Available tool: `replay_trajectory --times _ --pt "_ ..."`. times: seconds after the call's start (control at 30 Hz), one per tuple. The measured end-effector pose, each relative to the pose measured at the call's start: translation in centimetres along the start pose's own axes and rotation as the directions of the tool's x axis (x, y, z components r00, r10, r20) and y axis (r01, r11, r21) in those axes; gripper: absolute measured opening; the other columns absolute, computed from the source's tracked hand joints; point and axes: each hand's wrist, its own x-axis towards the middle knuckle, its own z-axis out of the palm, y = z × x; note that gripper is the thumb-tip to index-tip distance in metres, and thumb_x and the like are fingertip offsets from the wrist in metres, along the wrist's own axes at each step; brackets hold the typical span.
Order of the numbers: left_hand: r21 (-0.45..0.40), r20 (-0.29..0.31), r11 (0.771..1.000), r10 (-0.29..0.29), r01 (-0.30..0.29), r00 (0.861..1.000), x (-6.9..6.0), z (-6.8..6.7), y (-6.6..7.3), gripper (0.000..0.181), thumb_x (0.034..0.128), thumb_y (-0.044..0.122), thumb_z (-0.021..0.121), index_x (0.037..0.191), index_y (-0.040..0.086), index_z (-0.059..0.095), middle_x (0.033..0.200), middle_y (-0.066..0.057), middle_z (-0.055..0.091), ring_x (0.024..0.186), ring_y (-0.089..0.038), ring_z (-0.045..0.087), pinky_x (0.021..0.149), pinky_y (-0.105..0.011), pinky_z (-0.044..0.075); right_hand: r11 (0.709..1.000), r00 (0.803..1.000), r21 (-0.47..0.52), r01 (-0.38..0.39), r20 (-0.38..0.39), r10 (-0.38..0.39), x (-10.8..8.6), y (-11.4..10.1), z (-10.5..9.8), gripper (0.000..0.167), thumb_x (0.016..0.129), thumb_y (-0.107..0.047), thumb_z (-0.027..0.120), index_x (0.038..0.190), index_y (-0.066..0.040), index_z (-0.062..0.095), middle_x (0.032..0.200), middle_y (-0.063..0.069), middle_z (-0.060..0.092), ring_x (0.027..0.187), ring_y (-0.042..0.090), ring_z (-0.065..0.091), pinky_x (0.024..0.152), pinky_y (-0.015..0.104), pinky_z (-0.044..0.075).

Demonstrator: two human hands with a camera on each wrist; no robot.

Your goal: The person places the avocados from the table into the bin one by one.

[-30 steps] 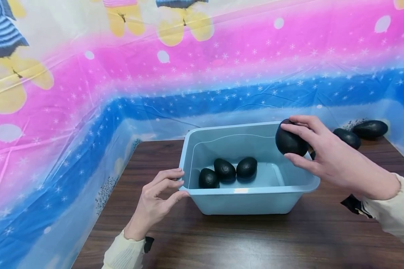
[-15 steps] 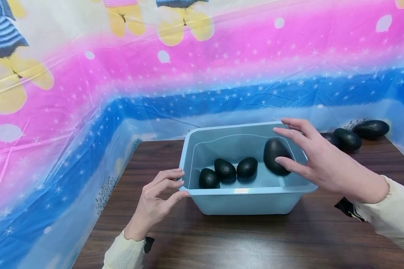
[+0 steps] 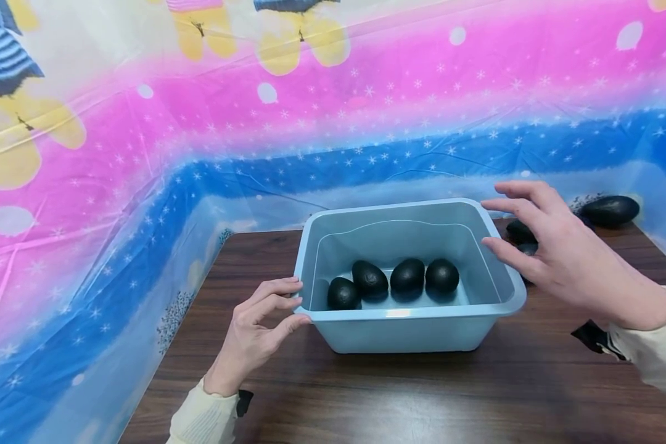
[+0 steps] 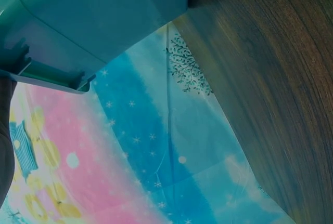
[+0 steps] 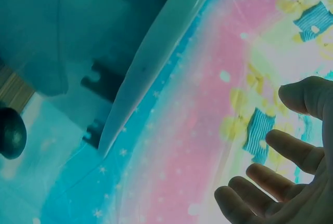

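Left grip [image 3: 258, 332]: thumb and fingers clasped on the blue tub [image 3: 405, 336] at its eight o'clock corner; right grip [image 3: 566, 250]: fingers spread apart at three o'clock, contact with the tub uncertain; four dark avocados [image 3: 407, 279]: inside the tub, in a row; loose avocados [image 3: 610, 211]: on the tabletop [image 3: 411, 401] between two and three o'clock, partly behind the right grip; patterned cloth [image 3: 333, 117]: beyond, at twelve o'clock

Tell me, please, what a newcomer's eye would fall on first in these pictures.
Probably the bright pink-and-blue patterned sheet, hung behind and to the left of the wooden table. Next, four dark avocado-like fruits would stand out, in a rough row inside the light blue bin. Then the hands: the left hand holds the bin's near left corner, and the right hand is empty near its right rim.
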Motion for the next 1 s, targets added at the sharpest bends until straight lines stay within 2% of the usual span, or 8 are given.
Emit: replay_trajectory --times 0.1,0.2,0.4,0.53,0.67,0.77,0.9,1.0 --pt "0.001 0.001 1.0 0.0 0.0 1.0 -0.5 0.1 -0.9 0.023 0.0789 0.012 0.081 0.097 0.001 0.071 0.114 -0.019 0.065 0.114 -0.033 0.06 0.092 -0.028 0.053 1.0 1.0 0.018 -0.021 -0.022 0.021 -0.2 0.6 -0.2 0.054 0.081 -0.01 0.08 0.129 -0.004 0.058 0.142 0.019 0.042 0.131 0.039 0.038 0.089 0.057 0.046" --pt "0.0 0.001 1.0 0.007 -0.007 1.0 -0.6 0.1 -1.3 0.023 0.0812 0.017 0.08 0.098 0.002 0.072 0.115 -0.018 0.065 0.115 -0.032 0.059 0.093 -0.031 0.053 0.997 0.997 0.013 -0.074 -0.032 0.074 -0.4 1.3 -0.4 0.052 0.082 -0.01 0.078 0.13 -0.004 0.058 0.142 0.02 0.041 0.133 0.04 0.036 0.093 0.062 0.042" --pt "-0.005 0.002 1.0 0.012 -0.012 1.0 -0.6 0.1 -1.3 0.023 0.0829 0.018 0.079 0.099 0.003 0.072 0.116 -0.017 0.065 0.116 -0.031 0.059 0.095 -0.031 0.052 0.985 0.983 -0.021 -0.17 -0.068 0.168 -0.5 3.3 -0.7 0.05 0.084 -0.008 0.075 0.13 0.001 0.056 0.141 0.024 0.041 0.129 0.043 0.037 0.087 0.062 0.041" --pt "-0.008 0.001 1.0 0.012 -0.012 1.0 -0.6 0.1 -1.2 0.024 0.0827 0.019 0.079 0.099 0.003 0.072 0.116 -0.017 0.065 0.116 -0.031 0.059 0.095 -0.031 0.052 0.966 0.966 -0.039 -0.256 -0.055 0.253 -0.8 5.2 -0.2 0.047 0.09 -0.012 0.07 0.132 0.004 0.053 0.142 0.027 0.038 0.131 0.046 0.033 0.09 0.065 0.037" --pt "-0.009 0.002 1.0 0.01 -0.01 1.0 -0.6 0.1 -1.3 0.024 0.0821 0.018 0.079 0.1 0.003 0.072 0.117 -0.017 0.065 0.116 -0.032 0.059 0.094 -0.032 0.053 0.922 0.922 -0.047 -0.383 0.032 0.385 -1.2 7.7 0.7 0.05 0.096 -0.021 0.062 0.135 0.007 0.048 0.144 0.031 0.031 0.133 0.05 0.025 0.094 0.071 0.031" --pt "-0.01 0.006 1.0 0.005 -0.005 1.0 -0.6 0.1 -1.3 0.024 0.0815 0.016 0.079 0.1 0.003 0.072 0.117 -0.018 0.064 0.116 -0.032 0.059 0.093 -0.033 0.053 0.878 0.871 -0.047 -0.477 0.108 0.479 -1.8 9.7 1.8 0.057 0.098 -0.032 0.058 0.139 0.006 0.043 0.145 0.034 0.026 0.133 0.053 0.021 0.095 0.073 0.027" --pt "-0.016 0.007 1.0 -0.007 0.007 1.0 -0.6 0.1 -1.2 0.024 0.0811 0.015 0.08 0.101 0.003 0.072 0.117 -0.017 0.065 0.117 -0.031 0.059 0.092 -0.03 0.053 0.836 0.818 -0.061 -0.546 0.18 0.547 -2.8 12.0 3.7 0.07 0.098 -0.043 0.055 0.143 0.007 0.035 0.142 0.038 0.023 0.128 0.058 0.019 0.094 0.073 0.024" --pt "-0.025 0.009 1.0 -0.008 0.008 1.0 -0.5 0.0 -1.2 0.024 0.0817 0.015 0.079 0.101 0.002 0.072 0.117 -0.018 0.065 0.117 -0.031 0.058 0.091 -0.029 0.054 0.811 0.785 -0.074 -0.581 0.213 0.582 -3.8 13.3 5.0 0.081 0.097 -0.051 0.052 0.146 0.009 0.029 0.138 0.041 0.022 0.124 0.059 0.018 0.093 0.073 0.023"
